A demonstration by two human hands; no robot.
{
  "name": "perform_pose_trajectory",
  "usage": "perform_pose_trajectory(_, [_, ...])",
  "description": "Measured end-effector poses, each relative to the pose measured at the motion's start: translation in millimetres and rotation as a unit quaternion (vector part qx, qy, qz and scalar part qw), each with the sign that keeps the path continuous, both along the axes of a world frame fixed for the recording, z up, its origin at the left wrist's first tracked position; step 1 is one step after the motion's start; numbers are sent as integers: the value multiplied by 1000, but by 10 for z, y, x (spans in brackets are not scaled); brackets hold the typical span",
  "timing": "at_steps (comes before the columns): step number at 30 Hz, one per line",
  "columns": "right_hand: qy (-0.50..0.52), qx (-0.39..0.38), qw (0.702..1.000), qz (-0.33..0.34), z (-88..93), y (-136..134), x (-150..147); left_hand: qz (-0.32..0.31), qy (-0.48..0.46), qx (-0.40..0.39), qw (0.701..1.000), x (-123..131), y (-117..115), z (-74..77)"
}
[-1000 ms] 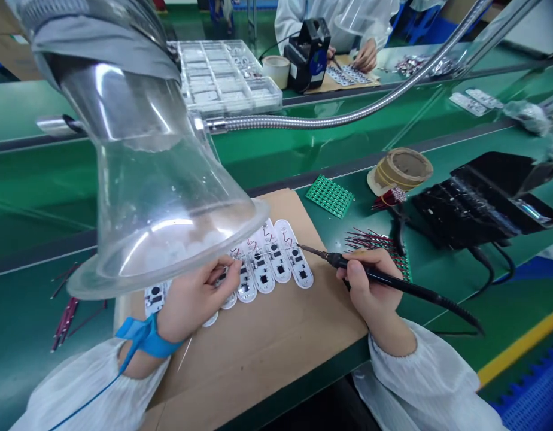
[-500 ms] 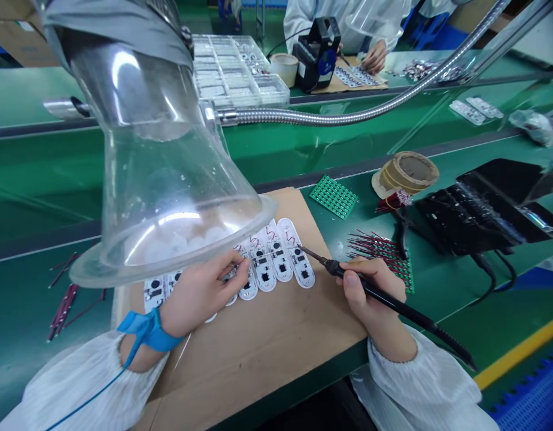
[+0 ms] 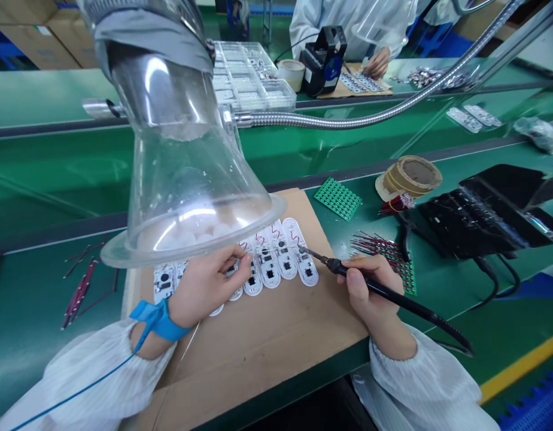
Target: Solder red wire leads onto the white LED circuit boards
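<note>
In my right hand (image 3: 375,287) is a black soldering iron (image 3: 404,304), held like a pen, its tip at the rightmost white rounded circuit board (image 3: 307,272). My left hand (image 3: 213,278), with a blue wrist strap (image 3: 162,320), pinches a thin solder wire (image 3: 190,347). One end of the wire reaches across the boards toward the iron's tip; the other trails down under the wrist. Several such boards stand side by side in a row on brown cardboard (image 3: 263,353), with short red wires on them. My left hand and the fume hood cover part of the row.
A clear fume hood (image 3: 191,179) on a flexible metal arm (image 3: 330,123) hangs over the left boards. To the right are green circuit panels (image 3: 338,199), red wires (image 3: 370,244), a tape roll (image 3: 411,176) and a black stand (image 3: 478,215). A co-worker's hand (image 3: 377,63) works opposite.
The view has shifted slightly, so the hood and left hand appear a little further right. Both hands keep their holds, and the iron's tip stays at the rightmost board.
</note>
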State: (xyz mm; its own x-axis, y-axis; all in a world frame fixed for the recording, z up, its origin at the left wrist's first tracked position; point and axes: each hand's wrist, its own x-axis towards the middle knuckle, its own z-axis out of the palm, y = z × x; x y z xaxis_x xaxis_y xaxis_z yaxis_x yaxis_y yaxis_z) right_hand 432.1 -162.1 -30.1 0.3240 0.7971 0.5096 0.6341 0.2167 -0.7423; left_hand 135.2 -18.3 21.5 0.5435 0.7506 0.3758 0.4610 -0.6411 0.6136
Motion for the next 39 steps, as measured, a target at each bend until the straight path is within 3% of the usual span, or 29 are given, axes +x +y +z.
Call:
perform_pose_trajectory(10, [-68, 4, 998, -2, 117, 55, -69, -43, 18, 40, 998, 20, 35, -51])
perform_pose_trajectory(16, [-149, 3, 989, 6, 301, 58, -50, -45, 35, 44, 997, -72, 36, 85])
perform_pose_trajectory(20, [-15, 34, 999, -22, 403, 139, -132, 13, 36, 7, 999, -188, 117, 83])
perform_pose_trajectory(24, [122, 36, 991, -50, 316, 309, -321, 27, 27, -22, 999, -184, 186, -37])
perform_pose_trajectory(30, [85, -6, 995, -45, 74, 339, -345, 1, 28, -33, 999, -131, 176, -78])
perform_pose_trajectory(39, [60, -9, 997, -40, 52, 308, -321, -15, 30, -1, 999, -131, 175, -101])
